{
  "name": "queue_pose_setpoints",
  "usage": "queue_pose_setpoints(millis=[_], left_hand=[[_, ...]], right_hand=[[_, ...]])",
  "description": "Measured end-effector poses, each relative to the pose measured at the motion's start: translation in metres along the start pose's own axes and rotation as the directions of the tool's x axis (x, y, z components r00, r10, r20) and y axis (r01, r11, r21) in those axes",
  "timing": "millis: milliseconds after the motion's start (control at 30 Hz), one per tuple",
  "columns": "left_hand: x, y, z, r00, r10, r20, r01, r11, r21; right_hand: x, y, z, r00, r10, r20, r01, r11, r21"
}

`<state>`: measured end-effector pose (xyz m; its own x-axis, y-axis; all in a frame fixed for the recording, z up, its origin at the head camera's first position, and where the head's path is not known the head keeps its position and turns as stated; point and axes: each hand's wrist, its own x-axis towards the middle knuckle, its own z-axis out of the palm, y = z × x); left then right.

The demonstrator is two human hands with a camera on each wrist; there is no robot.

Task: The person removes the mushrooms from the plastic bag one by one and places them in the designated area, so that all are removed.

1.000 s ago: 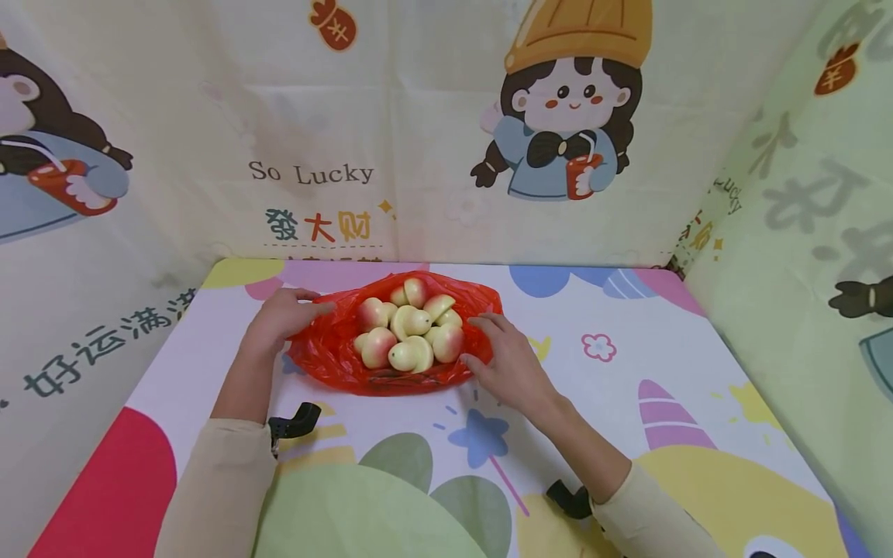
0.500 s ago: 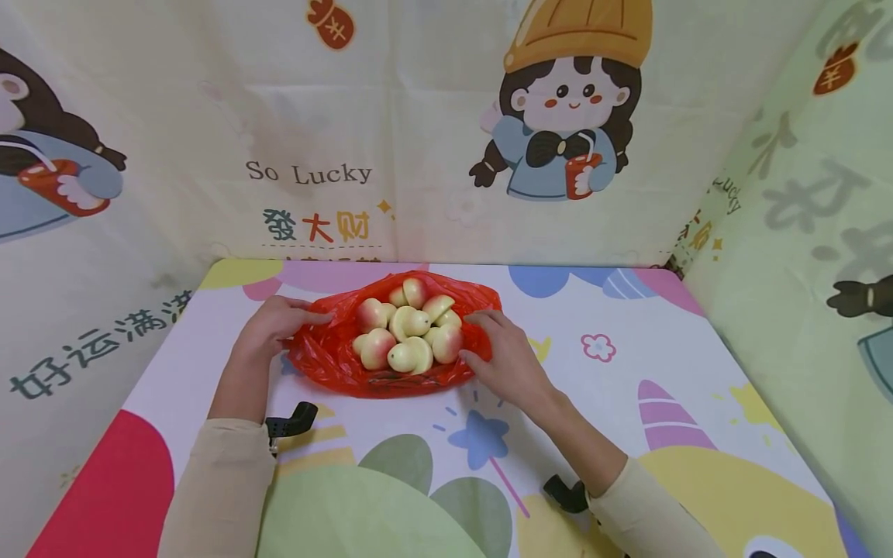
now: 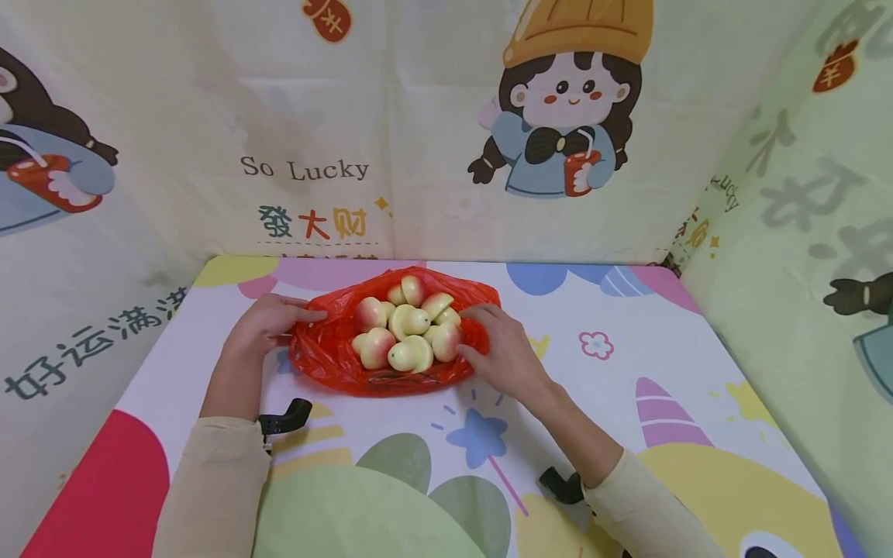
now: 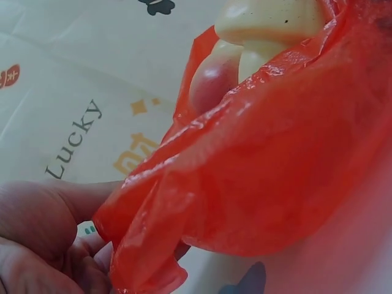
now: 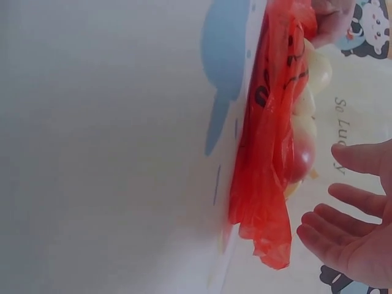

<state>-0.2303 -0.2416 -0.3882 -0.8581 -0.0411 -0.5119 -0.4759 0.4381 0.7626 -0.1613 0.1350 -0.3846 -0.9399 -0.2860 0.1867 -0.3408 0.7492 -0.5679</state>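
A red plastic bag (image 3: 328, 360) lies on the table with its mouth spread wide. Several smooth, cream-coloured, fruit-like pieces (image 3: 377, 347) are heaped inside, some blushed pink like peaches. My left hand (image 3: 261, 325) is at the bag's left end. In the left wrist view, its thumb and fingers pinch a fold of the bag (image 4: 245, 190). At the right end is my right hand (image 3: 509, 353), thumb and fingers spread around the bag's edge. The right wrist view shows those fingers (image 5: 349, 214) relaxed and apart from the red plastic, holding nothing.
A colourful printed cloth covers the table (image 3: 558, 418). Patterned cloth walls (image 3: 432, 139) stand close behind the bag and on both sides. Small black devices (image 3: 286, 418) are strapped at both wrists, sticking out over the table.
My left hand has shifted slightly left and pinches the bag's left edge. The right hand has moved very little. The bag and its contents stay nearly in place; the head view has shifted slightly.
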Motion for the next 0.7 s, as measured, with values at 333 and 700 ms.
queue_pose_setpoints(millis=[333,700], left_hand=[[-0.001,0.004,-0.004,1.0,-0.007,0.01,0.007,1.0,-0.002],[-0.003,0.005,-0.006,0.999,0.027,0.031,-0.028,0.999,0.034]], right_hand=[[0.01,0.001,-0.005,1.0,0.001,0.028,-0.002,1.0,0.023],[0.018,0.009,-0.013,0.998,-0.051,0.042,0.047,0.994,0.102]])
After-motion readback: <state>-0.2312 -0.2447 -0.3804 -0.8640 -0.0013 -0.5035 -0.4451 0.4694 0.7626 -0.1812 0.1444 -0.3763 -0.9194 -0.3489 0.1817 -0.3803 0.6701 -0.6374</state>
